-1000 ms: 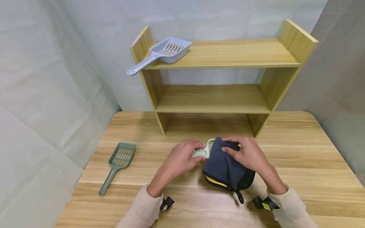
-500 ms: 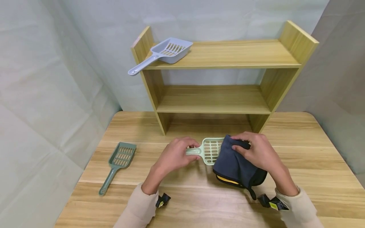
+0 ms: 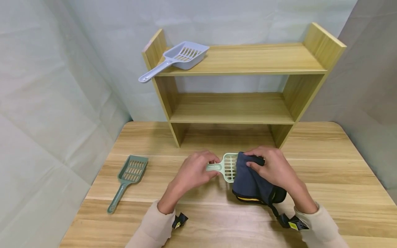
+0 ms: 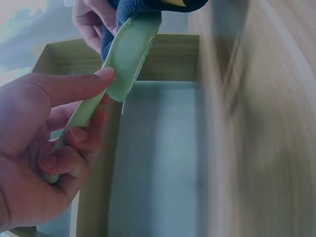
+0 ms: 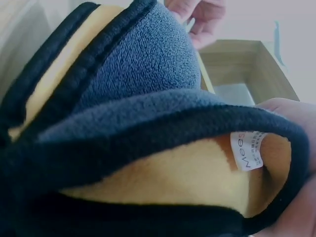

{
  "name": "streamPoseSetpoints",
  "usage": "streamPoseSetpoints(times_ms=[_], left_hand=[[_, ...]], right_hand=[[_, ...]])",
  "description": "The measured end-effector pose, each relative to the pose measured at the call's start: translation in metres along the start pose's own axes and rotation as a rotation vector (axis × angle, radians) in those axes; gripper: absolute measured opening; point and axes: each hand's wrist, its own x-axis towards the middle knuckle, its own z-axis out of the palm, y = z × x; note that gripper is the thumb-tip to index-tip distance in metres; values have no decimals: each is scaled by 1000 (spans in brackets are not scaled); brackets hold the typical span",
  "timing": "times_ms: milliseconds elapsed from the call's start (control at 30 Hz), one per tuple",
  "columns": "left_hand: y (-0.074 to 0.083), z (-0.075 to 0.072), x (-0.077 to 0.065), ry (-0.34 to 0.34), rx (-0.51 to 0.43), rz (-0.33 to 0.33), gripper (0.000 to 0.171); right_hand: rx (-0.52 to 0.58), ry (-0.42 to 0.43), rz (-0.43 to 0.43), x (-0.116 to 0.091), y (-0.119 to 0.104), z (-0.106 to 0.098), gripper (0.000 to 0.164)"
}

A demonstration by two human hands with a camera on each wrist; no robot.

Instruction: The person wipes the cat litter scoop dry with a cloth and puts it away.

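Pale glare marks the table [image 3: 217,222]; both wrist views look hazy.

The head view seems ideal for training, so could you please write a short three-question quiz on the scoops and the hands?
1. Fill in: the left hand holds the pale green scoop by its ____.
2. True or false: the right hand is holding nothing.
3. How many scoops does the head view show, and where is each?

Key
1. Handle.
2. False; the right hand grips the dark blue cloth, which covers part of the pale green scoop.
3. Three: the pale green scoop in the left hand, the dark green scoop on the table, and the lavender scoop on the top shelf.
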Motion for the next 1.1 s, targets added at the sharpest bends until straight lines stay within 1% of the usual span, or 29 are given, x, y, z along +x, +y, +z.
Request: streamPoseSetpoints(times_ms=[167, 300, 400, 467, 633, 833, 967, 1100], left_hand=[[3, 6, -2, -13, -22, -8, 26], [4, 11, -4, -22, -16, -1, 27], [5, 12, -4, -18, -4, 10, 28], [4, 12, -4, -14, -7, 3, 28], [3, 8, -2, -4, -30, -27, 28], [-2, 3, -1, 15, -47, -31, 28], [-3, -1, 0, 36, -57, -34, 28], [-4, -4, 0, 46, -67, -34, 28]], right_hand=[[47, -37, 15, 0, -3, 8, 30], [71, -69, 31, -1, -6, 14, 28], [61, -63, 34, -2, -7, 16, 28], [46, -48, 34, -1, -7, 16, 28], [-5, 1, 14, 1, -8, 9, 28], [-48, 55, 7, -2, -6, -4, 28], [-35, 79, 25, -3, -4, -14, 29], [-9, 76, 40, -3, -3, -18, 29]])
